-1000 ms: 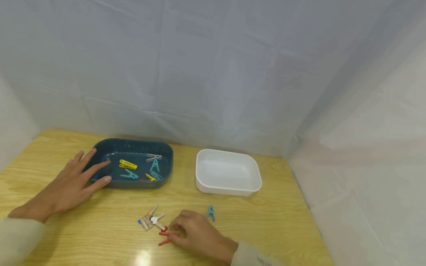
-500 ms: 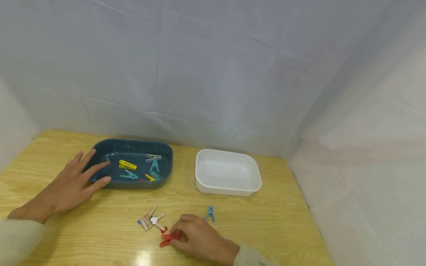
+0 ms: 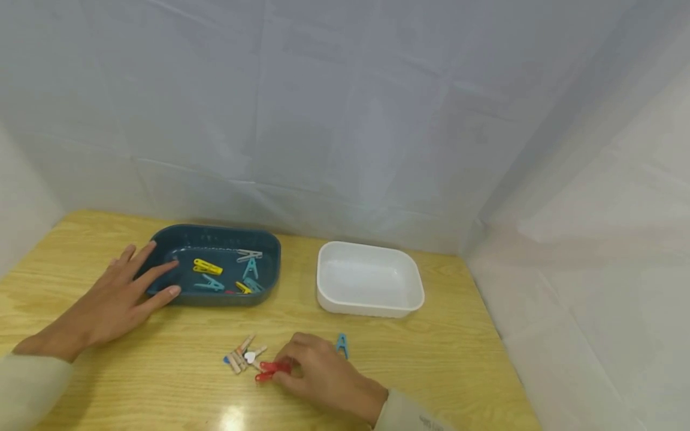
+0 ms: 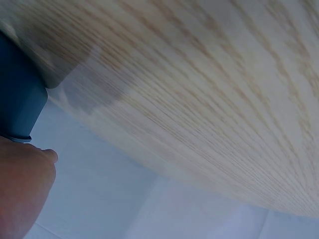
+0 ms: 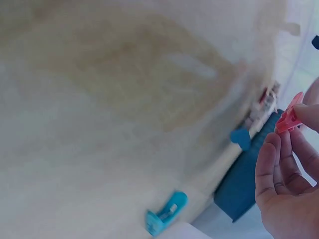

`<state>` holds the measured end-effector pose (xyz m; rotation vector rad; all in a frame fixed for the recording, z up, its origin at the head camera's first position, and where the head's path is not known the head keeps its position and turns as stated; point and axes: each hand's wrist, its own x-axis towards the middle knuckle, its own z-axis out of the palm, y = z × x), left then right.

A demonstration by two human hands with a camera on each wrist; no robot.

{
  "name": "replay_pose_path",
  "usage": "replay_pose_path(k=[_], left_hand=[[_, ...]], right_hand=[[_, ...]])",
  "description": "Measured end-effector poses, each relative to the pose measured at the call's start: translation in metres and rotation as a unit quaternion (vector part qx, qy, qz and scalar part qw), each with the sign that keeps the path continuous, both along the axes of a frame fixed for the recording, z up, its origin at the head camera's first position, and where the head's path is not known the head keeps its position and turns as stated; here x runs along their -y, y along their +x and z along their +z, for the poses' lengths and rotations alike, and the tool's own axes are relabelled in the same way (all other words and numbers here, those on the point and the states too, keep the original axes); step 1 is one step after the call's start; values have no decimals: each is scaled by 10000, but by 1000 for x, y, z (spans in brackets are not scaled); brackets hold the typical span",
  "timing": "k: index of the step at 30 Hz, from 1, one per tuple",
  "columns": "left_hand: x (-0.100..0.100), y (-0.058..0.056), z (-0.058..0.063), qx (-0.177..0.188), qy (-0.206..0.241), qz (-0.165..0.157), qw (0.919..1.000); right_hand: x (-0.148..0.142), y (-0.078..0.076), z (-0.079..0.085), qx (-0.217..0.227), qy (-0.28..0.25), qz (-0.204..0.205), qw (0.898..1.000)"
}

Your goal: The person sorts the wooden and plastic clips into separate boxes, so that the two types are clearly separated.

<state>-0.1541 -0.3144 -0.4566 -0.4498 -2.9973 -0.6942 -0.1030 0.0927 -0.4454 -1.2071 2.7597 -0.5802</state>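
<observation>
In the head view my right hand [image 3: 326,374] pinches a red plastic clothespin [image 3: 266,371] between thumb and fingers. The right wrist view also has the red clothespin [image 5: 289,117] at the fingertips, held over the table. Just left of it lies a small heap of wooden clothespins [image 3: 235,359], one with a white heart. A blue clothespin [image 3: 342,344] lies beyond my right hand. My left hand [image 3: 115,299] rests with spread fingers on the left end of a dark blue tray [image 3: 215,299], which holds yellow, teal and grey clothespins [image 3: 207,267].
A white tray [image 3: 369,308] stands right of the dark blue one, with nothing in it. Both sit on a wood-grain table [image 3: 162,371]. White sheeting [image 3: 345,120] hangs behind and at the sides.
My right hand has lifted the red clothespin from the table, turned it and shifted slightly away from me toward the wooden heap. The left hand and both trays have stayed put.
</observation>
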Motion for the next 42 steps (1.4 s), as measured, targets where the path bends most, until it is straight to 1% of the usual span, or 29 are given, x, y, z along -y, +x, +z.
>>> replay_pose_path(k=[5, 13, 20, 22, 25, 31, 36, 39, 42], left_hand=[[0, 0, 1, 57, -14, -4, 10000], [1, -1, 1, 26, -29, -10, 10000], [3, 1, -3, -181, -11, -14, 9998], [3, 1, -4, -193, -15, -10, 9998], [3, 1, -4, -172, -18, -7, 9999], [2, 1, -4, -50, 2, 15, 10000], [2, 1, -3, -17, -8, 13, 10000], [3, 1, -3, -81, -1, 0, 10000], [3, 1, -3, -112, -8, -3, 9999]], right_hand=[[3, -13, 13, -197, -101, 14, 9998], [19, -36, 31, -242, -309, -52, 9992], [42, -52, 47, -428, -346, -180, 9983], [48, -57, 51, -455, -346, -232, 9981], [54, -62, 55, -385, -301, -338, 9982], [65, -75, 61, -83, -342, -518, 9980], [72, -88, 65, 80, -369, -778, 9963], [75, -94, 67, 91, -385, -914, 9950], [78, -101, 68, 7, -455, -1041, 9935]])
